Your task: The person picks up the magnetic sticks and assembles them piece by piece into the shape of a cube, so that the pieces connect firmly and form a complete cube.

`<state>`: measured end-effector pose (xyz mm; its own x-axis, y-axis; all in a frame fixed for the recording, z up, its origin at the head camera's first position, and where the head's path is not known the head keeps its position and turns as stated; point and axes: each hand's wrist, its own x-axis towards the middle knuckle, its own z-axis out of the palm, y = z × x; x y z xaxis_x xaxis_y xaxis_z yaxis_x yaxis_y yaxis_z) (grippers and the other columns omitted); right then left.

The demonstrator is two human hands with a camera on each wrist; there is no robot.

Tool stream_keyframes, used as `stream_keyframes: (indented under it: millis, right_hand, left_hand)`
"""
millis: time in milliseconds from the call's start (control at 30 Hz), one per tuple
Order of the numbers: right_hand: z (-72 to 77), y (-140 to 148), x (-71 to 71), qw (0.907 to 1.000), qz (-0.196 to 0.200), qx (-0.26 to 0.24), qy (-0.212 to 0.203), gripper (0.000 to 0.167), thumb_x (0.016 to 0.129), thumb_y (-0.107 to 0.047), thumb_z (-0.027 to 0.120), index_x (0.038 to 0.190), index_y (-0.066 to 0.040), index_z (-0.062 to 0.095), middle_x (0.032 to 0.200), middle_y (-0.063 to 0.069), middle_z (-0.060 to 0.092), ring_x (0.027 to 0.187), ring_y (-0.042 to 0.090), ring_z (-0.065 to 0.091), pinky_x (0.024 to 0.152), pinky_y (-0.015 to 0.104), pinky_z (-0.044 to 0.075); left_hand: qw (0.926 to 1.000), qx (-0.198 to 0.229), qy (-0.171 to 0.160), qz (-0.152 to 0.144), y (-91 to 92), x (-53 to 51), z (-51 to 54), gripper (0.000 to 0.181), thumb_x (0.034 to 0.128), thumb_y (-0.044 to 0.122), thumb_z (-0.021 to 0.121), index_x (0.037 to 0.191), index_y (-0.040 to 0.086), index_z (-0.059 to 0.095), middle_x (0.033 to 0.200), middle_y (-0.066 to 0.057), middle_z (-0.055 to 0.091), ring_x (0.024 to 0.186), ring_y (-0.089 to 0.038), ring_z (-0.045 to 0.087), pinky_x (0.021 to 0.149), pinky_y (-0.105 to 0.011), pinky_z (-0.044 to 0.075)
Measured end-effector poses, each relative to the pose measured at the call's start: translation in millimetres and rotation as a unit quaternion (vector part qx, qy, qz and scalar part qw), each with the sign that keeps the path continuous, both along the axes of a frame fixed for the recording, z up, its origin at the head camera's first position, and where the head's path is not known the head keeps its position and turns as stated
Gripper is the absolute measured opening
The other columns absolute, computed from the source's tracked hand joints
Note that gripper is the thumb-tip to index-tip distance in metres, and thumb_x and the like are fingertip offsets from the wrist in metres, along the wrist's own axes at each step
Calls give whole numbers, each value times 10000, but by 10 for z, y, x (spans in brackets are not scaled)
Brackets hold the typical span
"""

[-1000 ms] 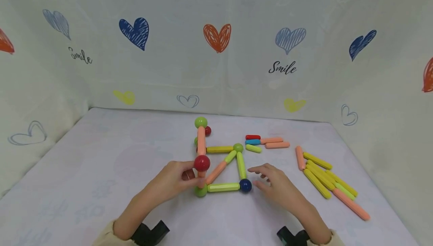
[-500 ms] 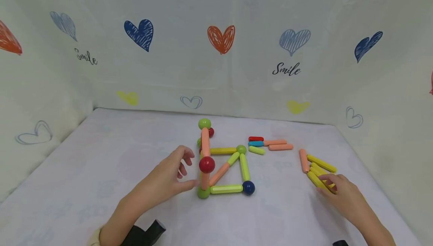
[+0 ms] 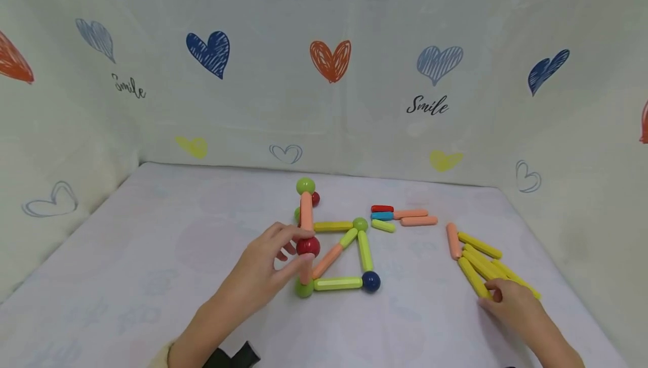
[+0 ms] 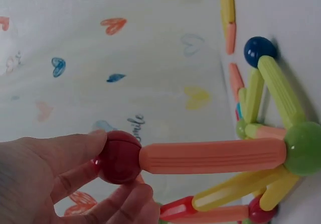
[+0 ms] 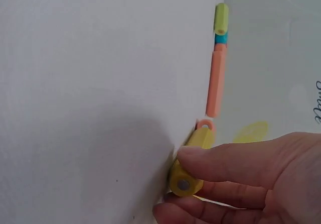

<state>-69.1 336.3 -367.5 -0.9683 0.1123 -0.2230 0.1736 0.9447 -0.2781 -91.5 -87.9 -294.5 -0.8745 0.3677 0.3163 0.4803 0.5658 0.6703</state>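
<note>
My left hand (image 3: 260, 266) pinches a red ball (image 4: 120, 158) between thumb and fingers. That ball caps an upright orange magnetic rod (image 4: 213, 156), which rises from a green ball (image 4: 303, 148) at the near left corner of a structure of rods and balls. A dark blue ball (image 3: 371, 282) marks the near right corner, joined by a light green rod (image 3: 338, 283). Over to the right, my right hand (image 3: 518, 306) pinches the near end of a yellow rod (image 3: 471, 273) in a loose pile. The right wrist view shows the thumb over this yellow rod (image 5: 183, 176).
Beside the held rod lie more yellow rods (image 3: 481, 262) and an orange rod (image 3: 453, 241). Behind the structure's right side are short red (image 3: 382, 209), blue (image 3: 382, 216) and light green (image 3: 383, 225) rods with orange ones. A heart-printed curtain (image 3: 329, 120) hangs behind the table.
My right hand has gone from beside the blue ball to the pile at right and taken a yellow rod's end. My left hand let go lower down, then took the red ball.
</note>
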Motion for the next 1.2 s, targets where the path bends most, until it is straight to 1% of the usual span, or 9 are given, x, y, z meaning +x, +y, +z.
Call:
stream_keyframes:
  millis: [67, 133, 300, 467, 533, 733, 800, 933, 1200]
  right_hand:
    - [-13, -19, -11, 9999, -40, -43, -149, 429, 850, -163, 652, 1088, 175, 538, 749, 38, 465, 717, 181, 447, 610, 312, 368]
    - [-10, -39, -7, 10000, 18, -42, -41, 397, 861, -127, 620, 1079, 194, 531, 772, 86, 508, 734, 207, 474, 629, 340, 407]
    - [101, -150, 27, 9966, 246, -25, 785, 329, 861, -46, 553, 1075, 202, 530, 920, 237, 563, 790, 265, 535, 695, 432, 470]
    - [291, -412, 55, 9898, 358, -219, 1364, 288, 880, -20, 549, 1125, 131, 542, 961, 205, 538, 765, 224, 499, 644, 346, 445]
    - [368, -542, 66, 9837, 494, -371, 1690, 272, 874, -4, 561, 1125, 102, 559, 953, 183, 537, 745, 208, 484, 614, 299, 429]
    - [602, -959, 67, 9539, 1088, -710, 2706, 255, 833, 25, 629, 1085, -12, 618, 841, 28, 477, 671, 51, 388, 537, 188, 365]
    - [684, -1099, 59, 9522, 1192, -774, 2703, 265, 835, 12, 637, 1094, -42, 620, 854, 14, 467, 684, 50, 391, 550, 178, 377]
    - [807, -1358, 45, 9582, 1334, -935, 2353, 265, 876, -20, 603, 1135, -74, 609, 917, 12, 472, 724, 97, 416, 577, 178, 394]
    - [832, -1739, -23, 9468, 1793, -1391, 2282, 258, 895, 2, 563, 1135, -86, 603, 965, -7, 471, 736, 83, 450, 601, 177, 434]
  left_hand:
    - [10000, 60, -56, -36, -9, -1, -2, 243, 842, 220, 686, 1070, 196, 604, 945, 50, 570, 842, -124, 553, 691, -201, 500]
    - [9999, 82, -109, -51, -12, -4, -3, 230, 843, 231, 684, 1055, 190, 606, 944, 52, 576, 847, -129, 560, 691, -200, 500]
    - [9997, 60, -220, 30, -14, -13, -8, 230, 839, 241, 691, 1051, 204, 612, 948, 70, 588, 856, -137, 567, 692, -194, 495]
    - [9997, 19, -222, 118, -23, -15, -7, 235, 825, 214, 706, 1041, 206, 615, 939, 84, 590, 851, -116, 571, 694, -204, 497]
    - [9995, -11, -268, 158, -23, -18, -7, 244, 818, 215, 713, 1042, 209, 615, 941, 93, 591, 851, -105, 571, 700, -203, 497]
    - [9995, -19, -264, 175, -30, -34, -16, 256, 812, 221, 718, 1049, 218, 622, 954, 104, 600, 850, -87, 577, 702, -218, 501]
    - [9995, 2, -280, 165, -32, -39, -18, 265, 810, 222, 719, 1057, 219, 624, 964, 107, 604, 854, -80, 579, 708, -231, 507]
    - [9996, 76, -261, 96, -44, -45, -23, 282, 816, 231, 714, 1084, 209, 629, 985, 100, 613, 865, -93, 590, 713, -263, 517]
    - [9995, 123, -286, 56, -54, -32, 14, 286, 821, 250, 706, 1095, 202, 636, 992, 73, 623, 873, -113, 590, 704, -245, 513]
